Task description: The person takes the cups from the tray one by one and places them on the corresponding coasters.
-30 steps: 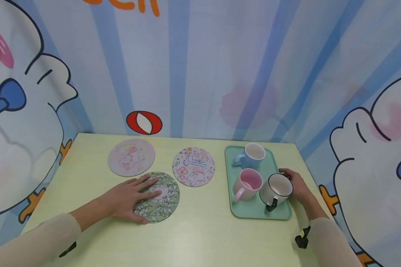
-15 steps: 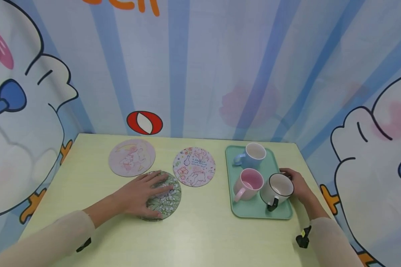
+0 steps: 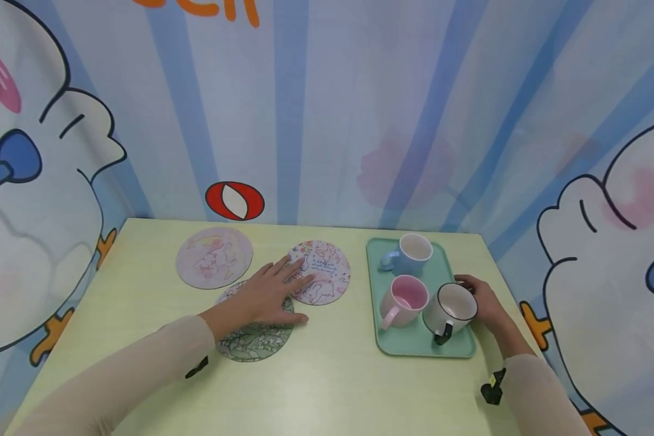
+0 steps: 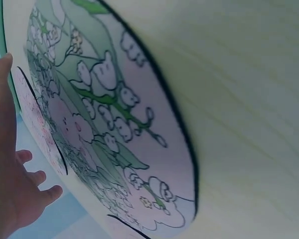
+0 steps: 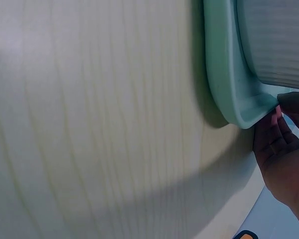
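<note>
My left hand [image 3: 267,295], its fingers spread, is over the green leafy round coaster [image 3: 253,344], with fingertips over the left edge of the white floral rabbit coaster [image 3: 324,278]. In the left wrist view a gap shows between the hand [image 4: 10,164] and the green coaster [image 4: 104,114]; it holds nothing. My right hand [image 3: 485,301] grips the right side of the mint-green tray [image 3: 387,345], thumb over the rim in the right wrist view. On the tray stand a blue mug [image 3: 411,257], a pink mug [image 3: 403,303] and a white mug [image 3: 449,310] with a black handle.
A pale pink round coaster [image 3: 214,257] lies at the back left of the light wooden table [image 3: 327,387]. Behind the table hangs a striped blue curtain [image 3: 327,121] with cartoon figures. The tray stands near the table's right edge.
My left hand has moved right and away from me, off the middle of the green coaster toward the floral one. The right hand, tray and mugs stay put.
</note>
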Available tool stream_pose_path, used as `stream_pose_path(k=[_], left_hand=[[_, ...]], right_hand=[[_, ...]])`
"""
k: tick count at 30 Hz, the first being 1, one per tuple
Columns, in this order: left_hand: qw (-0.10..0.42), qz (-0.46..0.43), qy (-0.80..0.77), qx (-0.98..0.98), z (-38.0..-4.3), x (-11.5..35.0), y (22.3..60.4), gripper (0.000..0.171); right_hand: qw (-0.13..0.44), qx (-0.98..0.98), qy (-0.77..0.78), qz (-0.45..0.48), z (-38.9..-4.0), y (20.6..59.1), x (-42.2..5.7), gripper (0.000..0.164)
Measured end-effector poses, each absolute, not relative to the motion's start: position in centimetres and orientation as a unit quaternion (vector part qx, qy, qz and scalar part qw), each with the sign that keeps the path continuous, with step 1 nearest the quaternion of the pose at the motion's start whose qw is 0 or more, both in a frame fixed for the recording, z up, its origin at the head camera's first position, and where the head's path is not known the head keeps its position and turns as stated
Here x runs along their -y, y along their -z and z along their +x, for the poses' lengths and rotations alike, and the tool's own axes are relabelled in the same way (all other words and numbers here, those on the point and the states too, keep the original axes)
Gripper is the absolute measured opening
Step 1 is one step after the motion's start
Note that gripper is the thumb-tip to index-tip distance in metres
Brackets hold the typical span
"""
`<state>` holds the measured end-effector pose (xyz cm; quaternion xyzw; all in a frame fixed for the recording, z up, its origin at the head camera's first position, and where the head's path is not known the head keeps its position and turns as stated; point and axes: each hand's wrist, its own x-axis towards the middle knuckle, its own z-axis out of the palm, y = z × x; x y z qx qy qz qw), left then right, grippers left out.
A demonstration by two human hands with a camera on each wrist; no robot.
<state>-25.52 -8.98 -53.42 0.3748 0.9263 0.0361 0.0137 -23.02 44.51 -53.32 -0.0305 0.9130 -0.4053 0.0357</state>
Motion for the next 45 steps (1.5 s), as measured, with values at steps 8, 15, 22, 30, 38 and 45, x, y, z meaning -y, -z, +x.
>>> stream_pose_path(k=[8,15,22,30,38,45], left_hand=[[-0.002,0.375,-0.036,-0.926,-26.7,7.9,53.7,0.099],[0.004,0.370,-0.031,-0.929,-27.7,6.3,54.1,0.097],[0.017,0.367,-0.015,-0.930,-28.3,4.8,53.8,0.099],[0.056,0.339,-0.028,-0.939,-28.8,4.1,54.5,0.101],[0.055,0.331,-0.017,-0.942,-29.2,3.1,55.2,0.091],[0.059,0.320,-0.017,-0.945,-29.2,2.8,55.1,0.086]], right_hand=[[0.039,-0.910,0.412,-0.028,-22.9,53.8,-44.6,0.060],[0.035,-0.910,0.411,-0.028,-22.9,54.3,-45.5,0.060],[0.035,-0.906,0.422,-0.025,-22.8,54.5,-45.7,0.062],[0.037,-0.910,0.412,-0.028,-23.0,54.7,-45.3,0.062],[0.037,-0.914,0.403,-0.037,-23.1,53.8,-44.7,0.061],[0.040,-0.910,0.412,-0.032,-23.4,54.2,-44.9,0.062]])
